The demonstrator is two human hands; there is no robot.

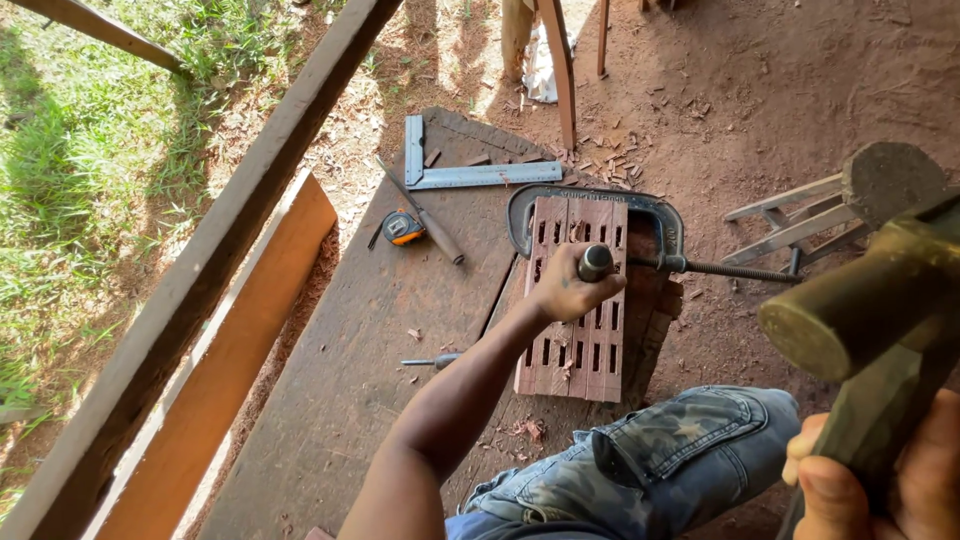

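Observation:
My left hand (565, 290) grips a chisel (594, 263) by its round handle, held upright on a reddish wooden panel (590, 345) with rows of cut slots. A dark C-clamp (640, 215) pins the panel's far end to the workbench (360, 340). My right hand (880, 480), at the lower right and close to the camera, holds a wooden mallet (860, 305) raised in the air, its round face turned left. My knee in camouflage trousers (680, 450) rests just below the panel.
On the bench lie a metal square (470, 172), a tape measure (403, 228), a second chisel (432, 225) and a small tool (425, 361). A long beam (230, 240) and plank (240, 350) run along the left. Wood chips litter the dirt; a small stool (795, 225) stands at right.

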